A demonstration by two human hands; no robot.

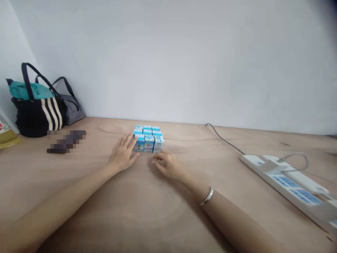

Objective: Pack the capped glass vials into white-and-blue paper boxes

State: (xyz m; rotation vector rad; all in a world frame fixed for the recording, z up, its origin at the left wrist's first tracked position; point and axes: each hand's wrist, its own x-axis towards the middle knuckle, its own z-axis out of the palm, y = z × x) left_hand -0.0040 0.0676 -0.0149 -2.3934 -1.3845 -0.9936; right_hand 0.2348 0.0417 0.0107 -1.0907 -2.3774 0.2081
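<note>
A compact block of small blue-and-white cartons (pixel 149 140) stands on the wooden table, packed in rows, about three across. My left hand (pixel 122 153) lies flat at its left side, fingertips touching the nearest cartons and holding nothing. My right hand (pixel 167 165) rests just in front of the block, fingers loosely curled, apart from it and empty. A silver bangle (pixel 207 196) circles my right wrist.
On the light wooden table (pixel 200 144), a white power strip (pixel 284 179) with a grey cable lies right. Left stand a black striped tote (pixel 37 117), a grey striped bag (pixel 75 110), a pixelated dark object (pixel 67 141) and a yellowish bottle (pixel 6 135). A white wall (pixel 168 59) backs the table.
</note>
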